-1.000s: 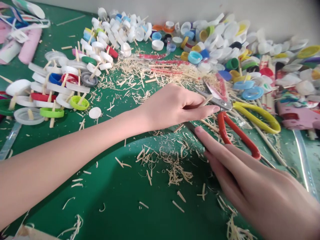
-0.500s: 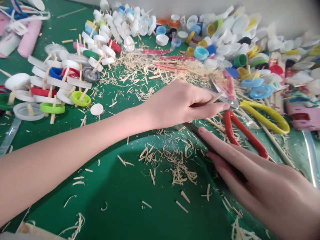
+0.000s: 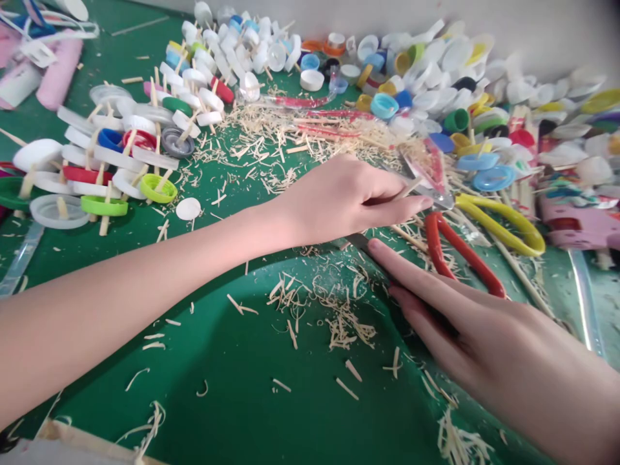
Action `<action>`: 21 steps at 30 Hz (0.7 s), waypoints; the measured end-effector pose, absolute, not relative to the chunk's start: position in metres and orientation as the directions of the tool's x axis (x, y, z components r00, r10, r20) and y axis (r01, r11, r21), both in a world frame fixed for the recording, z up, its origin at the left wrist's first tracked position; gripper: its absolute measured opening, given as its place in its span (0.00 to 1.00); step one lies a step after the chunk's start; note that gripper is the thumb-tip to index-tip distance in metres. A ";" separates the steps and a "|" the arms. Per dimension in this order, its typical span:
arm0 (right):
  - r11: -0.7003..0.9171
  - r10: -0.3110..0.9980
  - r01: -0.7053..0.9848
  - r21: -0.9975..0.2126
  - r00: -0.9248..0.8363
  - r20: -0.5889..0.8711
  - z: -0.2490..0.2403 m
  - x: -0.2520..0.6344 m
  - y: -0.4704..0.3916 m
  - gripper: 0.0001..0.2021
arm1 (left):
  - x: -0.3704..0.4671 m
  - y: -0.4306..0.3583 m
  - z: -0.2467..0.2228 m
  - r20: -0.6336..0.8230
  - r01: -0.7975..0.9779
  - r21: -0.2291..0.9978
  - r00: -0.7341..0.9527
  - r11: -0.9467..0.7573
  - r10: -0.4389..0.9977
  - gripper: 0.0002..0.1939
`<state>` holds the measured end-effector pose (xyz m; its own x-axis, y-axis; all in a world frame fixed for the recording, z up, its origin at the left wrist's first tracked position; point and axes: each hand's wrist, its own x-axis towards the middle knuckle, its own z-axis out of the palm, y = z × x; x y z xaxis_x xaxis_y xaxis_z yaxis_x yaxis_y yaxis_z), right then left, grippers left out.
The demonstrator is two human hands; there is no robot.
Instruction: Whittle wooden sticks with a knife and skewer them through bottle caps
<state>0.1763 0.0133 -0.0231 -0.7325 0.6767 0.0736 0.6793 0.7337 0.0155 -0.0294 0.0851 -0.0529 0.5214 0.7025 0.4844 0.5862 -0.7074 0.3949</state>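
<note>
left hand (image 3: 339, 197) fingers pinch a thin, light, snappable wooden stick (image 3: 409, 188) beside the scissors (image 3: 465, 232); right hand (image 3: 484, 342) fingers clamp a stiff knife (image 3: 361, 243).

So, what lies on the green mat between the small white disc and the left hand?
In the head view, only scattered wood shavings lie between the white disc and the left hand; otherwise the green mat is bare there.
</note>
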 end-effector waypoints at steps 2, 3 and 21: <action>0.760 0.648 0.649 -0.020 -0.757 0.084 -0.023 0.175 0.014 0.23 | -0.029 0.085 -0.054 0.489 0.583 0.394 0.521 -0.711 0.699 0.31; 0.772 0.635 0.635 -0.034 -0.767 0.086 -0.022 0.174 0.014 0.23 | -0.029 0.085 -0.054 0.493 0.581 0.394 0.520 -0.712 0.698 0.31; 0.713 0.687 0.696 0.088 -0.718 0.113 -0.031 0.178 0.002 0.26 | -0.031 0.085 -0.051 0.444 0.609 0.395 0.529 -0.688 0.723 0.29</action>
<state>0.1781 0.0019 -0.0310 -0.7177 0.6871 0.1131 0.6961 0.7125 0.0882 -0.0306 0.0853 -0.0506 0.5287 0.7235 0.4439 0.6092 -0.6876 0.3951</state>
